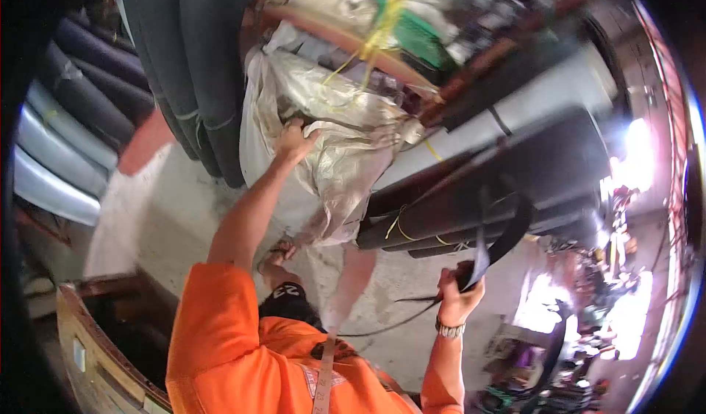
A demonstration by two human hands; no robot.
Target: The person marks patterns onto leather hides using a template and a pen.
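Observation:
My left hand (296,143) reaches forward with its fingers closed on the edge of a crumpled whitish plastic sack (342,156). A dark gap shows at the sack's mouth beside the fingers; what lies inside cannot be made out. Off to the right, my right hand (460,302), with a watch (450,329) on the wrist, grips a black flexible strip (512,234). The strip curves upward above the hand, and a thin dark tail trails to the left. A tape measure (323,377) hangs down over my orange shirt.
Dark rolls (209,68) stand upright left of the sack. Black rolls (478,175) tied with yellow string lie to its right. A wooden box (95,348) is at lower left. Assorted items (544,384) clutter the lower right. A rack (353,35) holds bundles above the sack.

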